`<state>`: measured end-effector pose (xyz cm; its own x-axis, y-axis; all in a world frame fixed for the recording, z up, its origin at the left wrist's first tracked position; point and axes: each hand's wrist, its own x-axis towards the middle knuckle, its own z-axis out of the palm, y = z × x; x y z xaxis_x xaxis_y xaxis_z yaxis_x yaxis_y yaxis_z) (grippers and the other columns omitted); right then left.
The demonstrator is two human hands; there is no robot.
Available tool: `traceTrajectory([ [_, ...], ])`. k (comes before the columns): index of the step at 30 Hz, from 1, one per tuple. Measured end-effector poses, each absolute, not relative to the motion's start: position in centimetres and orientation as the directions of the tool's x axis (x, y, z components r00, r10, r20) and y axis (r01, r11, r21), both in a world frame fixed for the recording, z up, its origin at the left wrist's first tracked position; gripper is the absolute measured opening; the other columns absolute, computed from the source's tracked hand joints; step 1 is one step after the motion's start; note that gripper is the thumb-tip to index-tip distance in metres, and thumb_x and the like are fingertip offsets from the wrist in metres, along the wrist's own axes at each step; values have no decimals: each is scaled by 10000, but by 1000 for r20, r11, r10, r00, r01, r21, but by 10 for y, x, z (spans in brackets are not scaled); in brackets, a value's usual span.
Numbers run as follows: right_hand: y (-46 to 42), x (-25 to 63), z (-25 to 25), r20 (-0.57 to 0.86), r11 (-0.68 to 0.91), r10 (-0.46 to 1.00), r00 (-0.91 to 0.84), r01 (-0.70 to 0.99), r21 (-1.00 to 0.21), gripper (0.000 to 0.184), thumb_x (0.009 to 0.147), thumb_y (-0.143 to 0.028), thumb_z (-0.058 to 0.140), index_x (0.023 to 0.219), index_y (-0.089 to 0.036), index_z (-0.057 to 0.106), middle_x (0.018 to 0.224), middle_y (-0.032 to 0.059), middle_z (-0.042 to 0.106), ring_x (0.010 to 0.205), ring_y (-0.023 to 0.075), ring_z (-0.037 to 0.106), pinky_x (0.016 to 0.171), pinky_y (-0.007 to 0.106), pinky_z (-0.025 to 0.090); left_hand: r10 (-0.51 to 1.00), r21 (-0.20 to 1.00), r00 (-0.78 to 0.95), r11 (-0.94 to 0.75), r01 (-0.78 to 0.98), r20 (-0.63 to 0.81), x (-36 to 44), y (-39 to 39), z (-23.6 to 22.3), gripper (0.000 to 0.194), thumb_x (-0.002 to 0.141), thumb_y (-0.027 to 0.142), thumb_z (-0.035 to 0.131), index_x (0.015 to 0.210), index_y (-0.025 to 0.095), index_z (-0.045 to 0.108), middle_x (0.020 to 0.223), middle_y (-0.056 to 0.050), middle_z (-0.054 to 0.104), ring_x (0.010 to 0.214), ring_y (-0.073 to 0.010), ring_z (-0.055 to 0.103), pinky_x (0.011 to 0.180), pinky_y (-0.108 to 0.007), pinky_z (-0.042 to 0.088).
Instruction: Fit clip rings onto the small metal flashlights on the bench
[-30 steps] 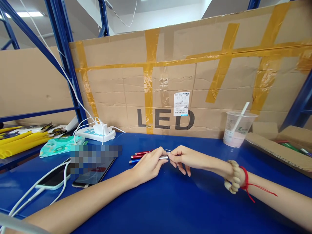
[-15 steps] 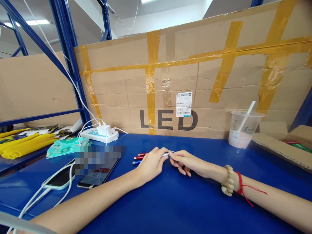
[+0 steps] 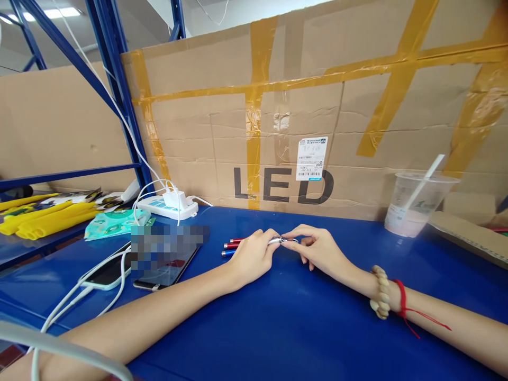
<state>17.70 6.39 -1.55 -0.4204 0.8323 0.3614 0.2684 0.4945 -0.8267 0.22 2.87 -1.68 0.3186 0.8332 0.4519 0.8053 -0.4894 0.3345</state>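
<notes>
My left hand is closed around a slim silver pen-shaped tube, its front end poking out past the fingers. At that end sits a small metal clasp. My right hand meets it from the right, with thumb and forefinger curved to a pinch at the tube's tip and clasp. Two red pen-shaped tubes and a blue pen-shaped tube lie side by side on the blue table. Their far ends are hidden by my left hand.
Left of my hands lie two phones with white cables, a power strip, a teal packet and yellow rolls. A plastic cup with a straw and an open carton stand right. Taped cardboard walls the back.
The view has shifted somewhat. My right thumb and forefinger have opened into a wider arch, and the clasp now shows between them. My left hand keeps its hold on the silver tube.
</notes>
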Motion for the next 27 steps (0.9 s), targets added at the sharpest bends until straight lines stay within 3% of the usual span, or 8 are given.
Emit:
traceTrajectory([
  [9,62,183,-15,610,759,639,-469,255,-599,202,793,-335,578,816,-170,692,788,33,592,375,48,493,349,203,440,809,448,412,-579,682,419,0,26,-11,88,895,234,376,841,188,428,841,-12,584,752,-151,562,630,-233,407],
  [15,61,186,-14,751,889,452,-481,309,-338,126,813,-189,560,787,-184,683,777,25,631,679,124,602,632,243,484,788,480,442,-613,628,429,-2,24,-10,127,896,263,372,792,191,370,810,-7,573,717,-149,552,606,-238,390],
  [19,62,189,-12,760,919,362,-540,344,-194,121,827,-184,552,780,-179,664,784,18,636,710,110,584,631,213,457,758,493,462,-651,577,461,-2,25,-12,138,882,260,405,771,188,367,820,-3,575,718,-139,552,603,-226,385],
  [24,66,196,1,685,923,164,-710,356,148,170,878,-188,477,834,-183,641,818,22,632,855,122,542,590,184,414,736,503,463,-676,539,493,-2,27,-15,156,881,260,424,756,185,372,787,17,566,713,-121,548,604,-204,379],
  [27,66,198,10,645,914,140,-751,349,208,188,889,-206,462,811,-190,632,812,10,628,859,112,531,535,172,372,733,493,459,-678,545,501,-3,27,-15,151,871,259,448,764,183,374,788,21,568,679,-112,539,588,-199,369],
])
